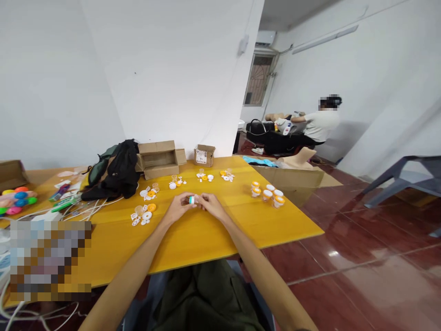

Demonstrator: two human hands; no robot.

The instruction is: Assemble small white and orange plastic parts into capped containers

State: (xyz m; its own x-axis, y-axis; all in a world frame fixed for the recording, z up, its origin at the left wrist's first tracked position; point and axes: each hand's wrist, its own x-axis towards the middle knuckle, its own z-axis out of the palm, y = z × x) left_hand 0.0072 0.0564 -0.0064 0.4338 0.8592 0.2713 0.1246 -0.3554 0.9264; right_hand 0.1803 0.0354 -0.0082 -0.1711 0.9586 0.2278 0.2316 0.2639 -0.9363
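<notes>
My left hand (179,207) and right hand (212,206) clasp a white-and-teal cylinder (192,200) above the flat yellow table (206,243); red-tiled floor (330,271) lies right of the table.

6 ctnrs (267,195), 5 pts. piles (146,215)

The teal-and-white piece (192,200) looks plastic, the tiled floor (330,271) glossy.

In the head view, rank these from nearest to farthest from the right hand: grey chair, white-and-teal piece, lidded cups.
1. White-and-teal piece, just left of the right hand.
2. Lidded cups, right side of the table.
3. Grey chair, far right, beyond the table.
</notes>
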